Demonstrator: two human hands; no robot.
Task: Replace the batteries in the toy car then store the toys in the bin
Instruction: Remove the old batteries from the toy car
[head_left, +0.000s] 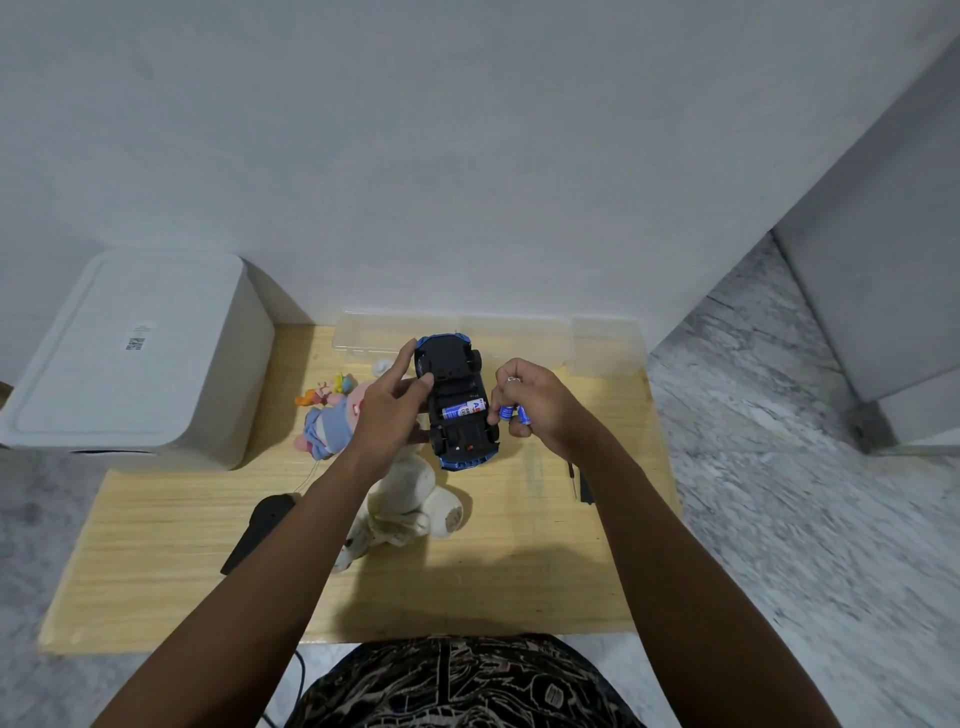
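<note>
Both your arms reach forward, bare. Your left grip is clamped, thumb up, fingers curled inward. Your right grip is pinched closed, fingertips pointing toward your left grip.

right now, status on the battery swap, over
Left hand grips upturned toy car. Right hand holds loose batteries, one battery in the bay. Plush toys underneath, not blocking.

Left hand steadies upturned toy car; right hand clutches batteries.

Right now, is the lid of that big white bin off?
No. The white bin at the table's left end has its lid on, while both hands work on the upturned toy car.
</note>
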